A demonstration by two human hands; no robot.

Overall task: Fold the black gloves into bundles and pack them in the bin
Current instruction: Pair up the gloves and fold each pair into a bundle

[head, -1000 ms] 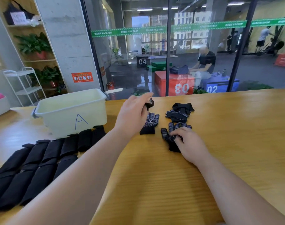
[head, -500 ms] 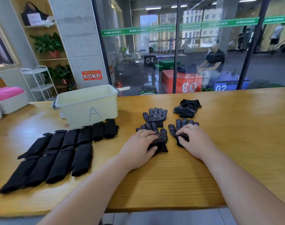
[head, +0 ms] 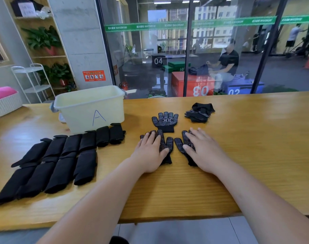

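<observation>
Two black dotted gloves lie flat side by side on the wooden table. My left hand [head: 150, 152] presses flat on the left glove [head: 166, 145]. My right hand [head: 203, 152] presses flat on the right glove [head: 181, 147]. A third glove [head: 165, 121] lies palm up just beyond them. A small heap of more gloves [head: 199, 112] sits further right. Several folded black bundles [head: 62, 155] lie in rows to the left. The cream bin [head: 90, 108] marked "A" stands behind the bundles; its inside looks empty from here.
The table's [head: 255, 138] near edge runs just below my forearms. A white basket with pink cloth [head: 4, 101] sits at the far left. A glass wall stands behind the table, with a person seated beyond it.
My left hand set a glove down near me and flattened on it. My right hand's fingers spread flat on the right glove. The camera view shifted back and down.
</observation>
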